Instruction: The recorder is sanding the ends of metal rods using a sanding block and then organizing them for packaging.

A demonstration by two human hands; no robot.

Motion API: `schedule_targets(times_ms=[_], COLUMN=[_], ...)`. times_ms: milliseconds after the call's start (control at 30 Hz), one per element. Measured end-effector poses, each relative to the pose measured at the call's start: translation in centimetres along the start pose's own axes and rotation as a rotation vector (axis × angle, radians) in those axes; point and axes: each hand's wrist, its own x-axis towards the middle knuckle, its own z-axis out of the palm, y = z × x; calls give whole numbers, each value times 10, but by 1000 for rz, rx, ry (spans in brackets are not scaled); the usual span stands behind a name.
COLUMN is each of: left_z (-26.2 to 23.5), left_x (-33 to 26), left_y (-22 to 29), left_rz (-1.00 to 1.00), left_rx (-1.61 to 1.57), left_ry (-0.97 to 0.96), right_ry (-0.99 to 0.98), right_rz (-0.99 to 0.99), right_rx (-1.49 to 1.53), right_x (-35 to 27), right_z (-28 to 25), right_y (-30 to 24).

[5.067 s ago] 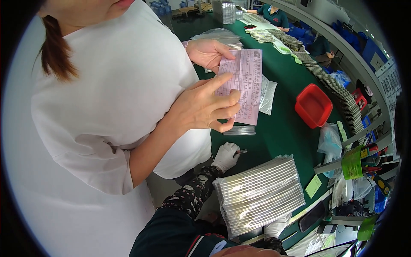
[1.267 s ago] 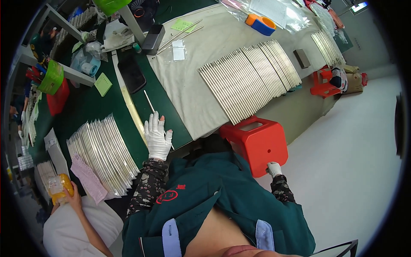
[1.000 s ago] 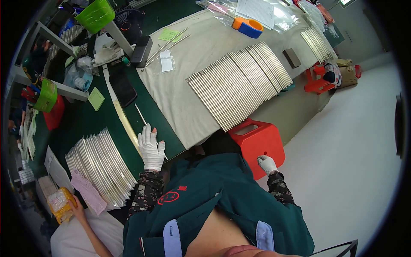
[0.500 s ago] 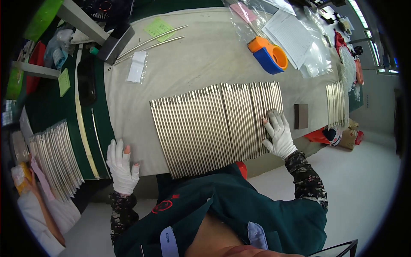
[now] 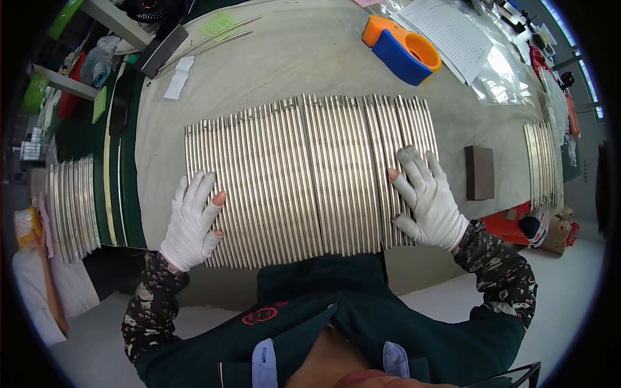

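A wide row of slender silvery metal rods lies side by side on the cloth-covered table in front of me, with narrow gaps between some groups. My left hand, in a white glove with bare thumb and fingertip, rests against the row's left edge, fingers stretched out and thumb over the outer rods. On the right end of the row my right hand, gloved the same way, lies with fingers spread across the rods. Neither hand grips anything. To the right of that hand sits a dark brown block.
An orange and blue tape dispenser stands beyond the row, beside papers and clear plastic bags. More rods lie far right, and another batch at left, near a co-worker's arm. Two loose rods lie at the back left.
My left hand has come from beside the table's left edge onto the left side of the row. The right hand stays on the right end. The view has shifted.
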Motion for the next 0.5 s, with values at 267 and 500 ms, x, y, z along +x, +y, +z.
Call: schedule_targets(times_ms=[267,500], left_z=[8,3], left_x=[8,7], left_y=[-7,-7], left_rz=[81,93], left_rx=[5,16], left_ry=[119,139], right_ry=[260,419], right_rz=[-145,718], right_rx=[-22,57], right_x=[20,13], right_z=[10,9], right_y=[-4,42])
